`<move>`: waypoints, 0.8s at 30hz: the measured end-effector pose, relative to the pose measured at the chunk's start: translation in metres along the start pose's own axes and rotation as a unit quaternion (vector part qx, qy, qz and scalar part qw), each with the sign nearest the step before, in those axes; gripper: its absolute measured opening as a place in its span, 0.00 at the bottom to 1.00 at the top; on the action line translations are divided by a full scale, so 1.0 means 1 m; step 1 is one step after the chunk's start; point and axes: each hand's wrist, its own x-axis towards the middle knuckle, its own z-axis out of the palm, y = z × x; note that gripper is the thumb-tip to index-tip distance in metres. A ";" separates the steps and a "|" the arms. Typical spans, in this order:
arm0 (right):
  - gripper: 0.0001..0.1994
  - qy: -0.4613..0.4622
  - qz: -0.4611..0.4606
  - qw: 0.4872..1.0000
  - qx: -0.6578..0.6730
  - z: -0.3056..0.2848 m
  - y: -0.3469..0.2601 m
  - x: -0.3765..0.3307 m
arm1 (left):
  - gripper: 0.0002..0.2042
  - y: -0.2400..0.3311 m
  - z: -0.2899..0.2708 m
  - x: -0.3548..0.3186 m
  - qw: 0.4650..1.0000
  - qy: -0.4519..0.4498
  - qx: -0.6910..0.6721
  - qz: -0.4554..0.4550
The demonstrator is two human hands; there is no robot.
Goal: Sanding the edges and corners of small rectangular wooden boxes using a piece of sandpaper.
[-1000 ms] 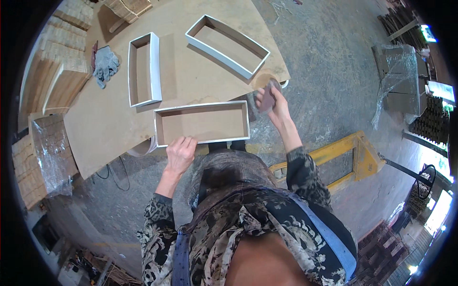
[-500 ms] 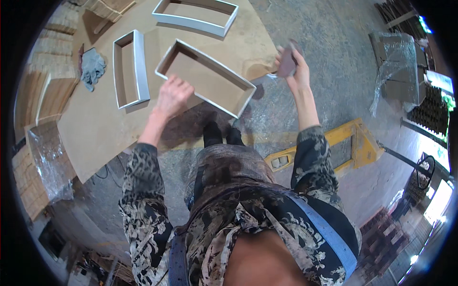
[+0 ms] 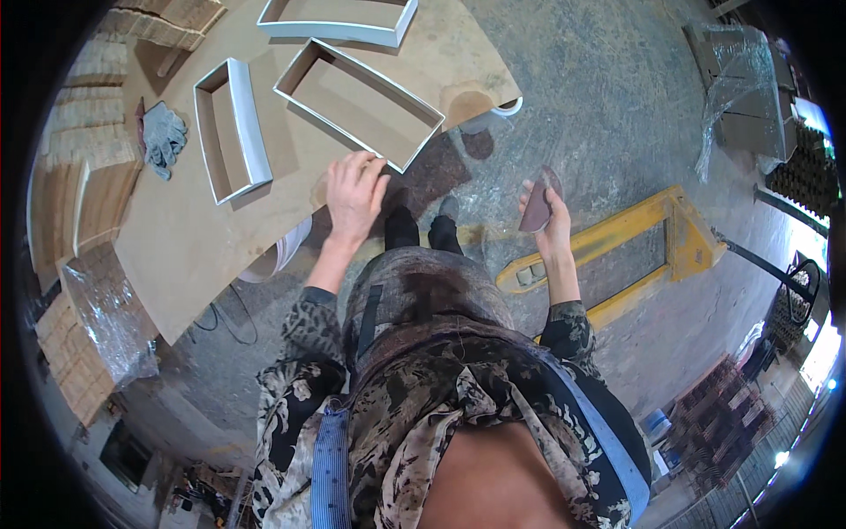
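Observation:
My left hand (image 3: pixel 354 192) lies flat, fingers spread, on the brown board tabletop (image 3: pixel 194 229) right at the near corner of a white-edged rectangular frame (image 3: pixel 361 101). My right hand (image 3: pixel 550 216) is off the table, over the concrete floor, and grips a dark reddish sanding pad (image 3: pixel 538 201). Two more white frames lie on the board: one upright-sided at the left (image 3: pixel 231 130) and one at the far edge (image 3: pixel 339 19).
A grey rag (image 3: pixel 162 137) lies on the board's left side. A yellow pallet jack (image 3: pixel 634 247) stands on the floor to my right. Stacked wooden pieces (image 3: pixel 79 176) and plastic-wrapped bundles (image 3: pixel 110 322) sit at the left; a wrapped box (image 3: pixel 745 88) is at the far right.
My right hand has come off the frame's corner with the sanding pad and dropped back toward my body. The nearest frame has been turned and pushed away; my left hand stays by it.

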 end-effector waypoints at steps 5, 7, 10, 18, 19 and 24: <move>0.20 -0.027 0.023 0.999 -0.032 0.013 0.017 -0.003 | 0.11 0.005 0.016 -0.004 0.999 0.048 -0.001 0.003; 0.20 -0.027 0.028 0.999 -0.033 0.018 0.017 -0.005 | 0.10 0.006 0.017 -0.002 0.998 0.057 -0.002 0.010; 0.21 -0.032 0.036 0.998 -0.032 0.023 0.020 -0.006 | 0.07 0.006 0.016 0.001 0.994 0.081 0.026 0.063; 0.23 -0.043 0.018 0.997 -0.056 0.017 0.018 -0.004 | 0.06 -0.004 0.012 0.009 0.981 0.107 0.039 0.157; 0.22 -0.037 0.029 0.997 -0.058 0.015 0.019 -0.002 | 0.06 -0.006 0.009 0.009 0.982 0.079 0.038 0.167; 0.21 -0.031 0.015 0.999 -0.039 0.021 0.020 -0.005 | 0.07 -0.026 -0.015 0.020 0.983 0.076 0.000 0.167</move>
